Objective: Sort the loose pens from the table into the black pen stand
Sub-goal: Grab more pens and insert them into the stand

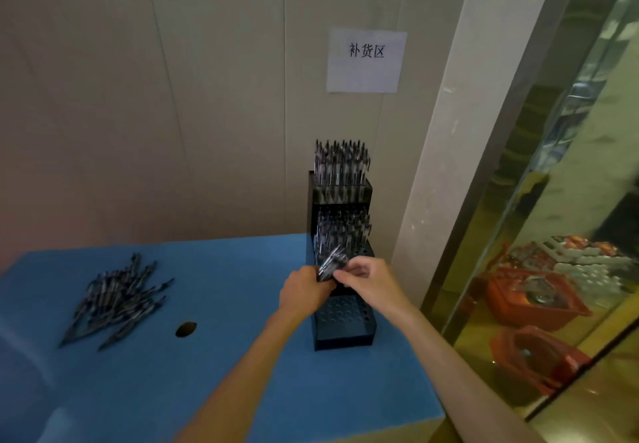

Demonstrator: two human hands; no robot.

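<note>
Top 2 tiers of stand (340, 335) filled; bottom tier bare. My left hand (304, 287) grips a bundle (332, 264); right hand (366, 278) pinches 1 pen from it. Pile (117, 299) remains.

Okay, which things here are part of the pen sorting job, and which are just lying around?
Job: pen stand; loose pens; pen bundle held by left hand and right hand.

Lying about: wall sign; hole in blue table; red crates behind glass.

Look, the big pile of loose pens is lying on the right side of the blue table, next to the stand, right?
Not quite: the head view shows the pile of loose pens on the left side of the blue table, apart from the black pen stand.
</note>
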